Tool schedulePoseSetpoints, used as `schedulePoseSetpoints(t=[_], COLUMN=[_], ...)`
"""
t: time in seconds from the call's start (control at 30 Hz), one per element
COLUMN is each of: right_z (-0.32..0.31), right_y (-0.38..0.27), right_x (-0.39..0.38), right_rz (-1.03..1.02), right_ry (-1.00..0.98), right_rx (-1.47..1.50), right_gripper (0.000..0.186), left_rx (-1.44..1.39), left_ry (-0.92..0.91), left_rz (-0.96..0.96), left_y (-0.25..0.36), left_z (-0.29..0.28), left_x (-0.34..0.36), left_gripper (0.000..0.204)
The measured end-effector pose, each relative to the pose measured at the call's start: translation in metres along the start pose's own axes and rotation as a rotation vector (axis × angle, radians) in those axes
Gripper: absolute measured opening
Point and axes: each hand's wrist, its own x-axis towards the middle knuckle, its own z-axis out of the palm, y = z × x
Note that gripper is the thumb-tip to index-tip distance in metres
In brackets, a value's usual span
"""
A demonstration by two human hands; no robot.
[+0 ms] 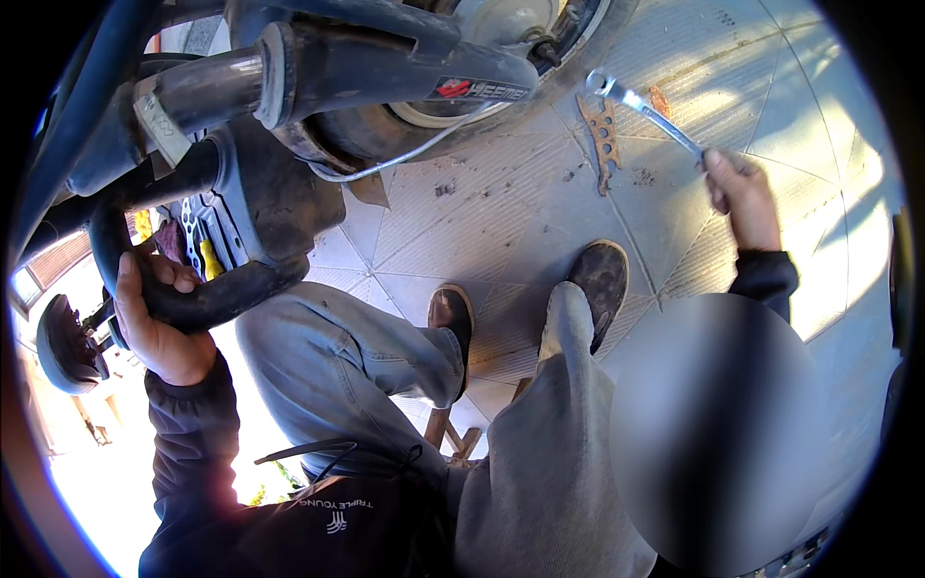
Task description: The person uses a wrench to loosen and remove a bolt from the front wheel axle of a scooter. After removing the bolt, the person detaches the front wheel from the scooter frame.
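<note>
**Silver wrench [665,123] in the right hand [744,197], black tube [226,303] in the left hand [169,342]**

The right hand's fingers were clamped together on the near end of the wrench, at the right of the scene. The tool slanted away to the left, its far head appearing just beside a rusty perforated plate [604,144] (whether they touched could not be told). The plate lay on the tiled floor [462,226], with a smaller rust-coloured piece [659,101] near it.

At the left, the other hand was wrapped around the bent tube, fingers curled over it and thumb along its outer side. A yellow item [209,260] showed through the loop.

At the far side, a dark fork leg [385,77] stretched toward a wheel [578,58]. It bore a sticker [482,90] with a red emblem and pale block letters. Left of it sat a pale strip [162,128] with faint marks. On the near side, the wearer's black top [289,530] carried a white line logo and small white lettering, upside down in the view.
</note>
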Motion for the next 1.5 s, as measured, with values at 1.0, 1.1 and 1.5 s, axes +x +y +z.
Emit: schedulePoseSetpoints(t=[1.0, 1.1, 1.5], right_z=[0.203, 0.215, 0.224], right_y=[0.031, 0.028, 0.042], right_x=[-0.027, -0.024, -0.004], right_rz=[0.093, 0.082, -0.091], right_ry=[-0.326, -0.377, -0.243], right_rx=[0.805, 0.755, 0.457], right_gripper=[0.033, 0.036, 0.041], left_rx=[0.001, 0.010, 0.015], left_ry=[-0.001, 0.000, 0.001], left_rz=[0.024, 0.029, -0.002], left_y=[0.001, 0.002, 0.003], left_z=[0.001, 0.002, 0.003], left_x=[-0.004, -0.004, -0.005], left_gripper=[0.025, 0.025, 0.022])
